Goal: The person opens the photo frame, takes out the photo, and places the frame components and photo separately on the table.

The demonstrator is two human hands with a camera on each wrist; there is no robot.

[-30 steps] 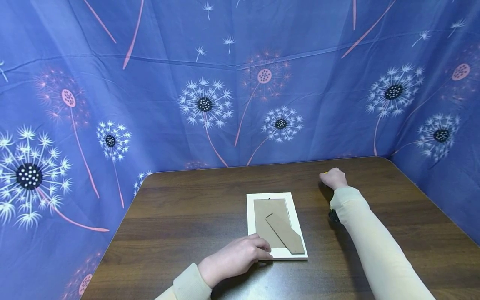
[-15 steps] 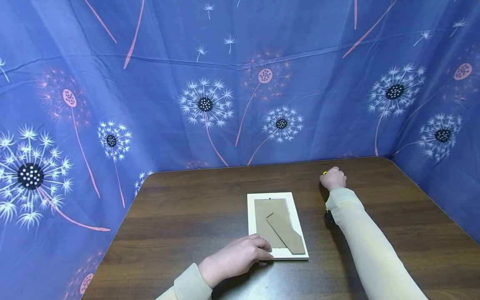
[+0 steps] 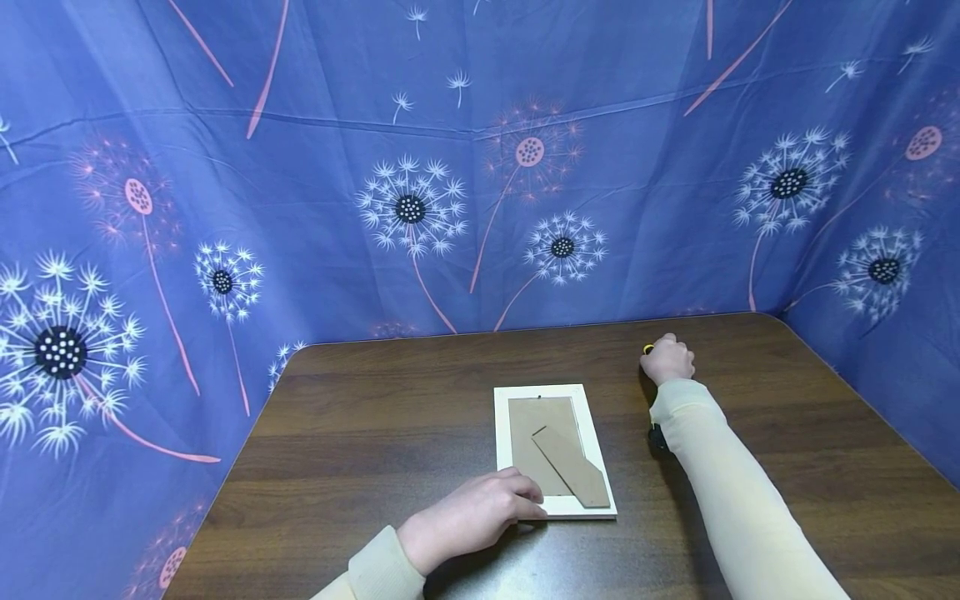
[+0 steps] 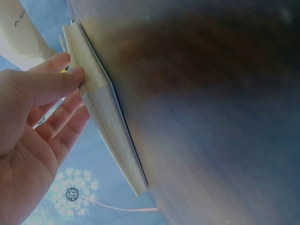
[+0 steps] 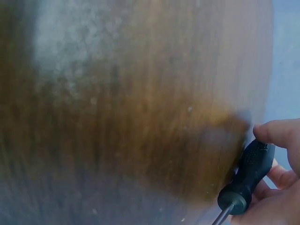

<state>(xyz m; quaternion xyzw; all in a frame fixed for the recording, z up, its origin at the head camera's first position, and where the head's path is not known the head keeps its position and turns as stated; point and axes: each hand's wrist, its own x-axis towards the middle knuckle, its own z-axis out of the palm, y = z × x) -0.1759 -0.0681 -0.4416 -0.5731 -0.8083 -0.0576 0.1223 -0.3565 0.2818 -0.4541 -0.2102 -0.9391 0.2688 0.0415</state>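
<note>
A white picture frame (image 3: 504, 425) lies face down on the wooden table, its brown backing board and angled stand (image 3: 573, 467) upward. My left hand (image 3: 480, 512) grips the frame's near left corner; in the left wrist view the thumb presses the frame's pale edge (image 4: 101, 101) and the other fingers lie beyond it. At the far right of the table, my right hand (image 3: 669, 360) holds a screwdriver (image 5: 251, 171) by its black handle, the metal shaft pointing back toward the wrist. A bit of yellow (image 3: 648, 349) shows at that hand's fingers in the head view.
The dark wooden table (image 3: 375, 417) reaches back to a blue cloth (image 3: 315, 167) with a dandelion print, which hangs behind it and along both sides. A small black object (image 3: 658, 438) shows beneath the right wrist.
My right hand and sleeve have shifted slightly left, and more of the yellow bit shows at its fingers. The left hand and the picture frame stay where they were.
</note>
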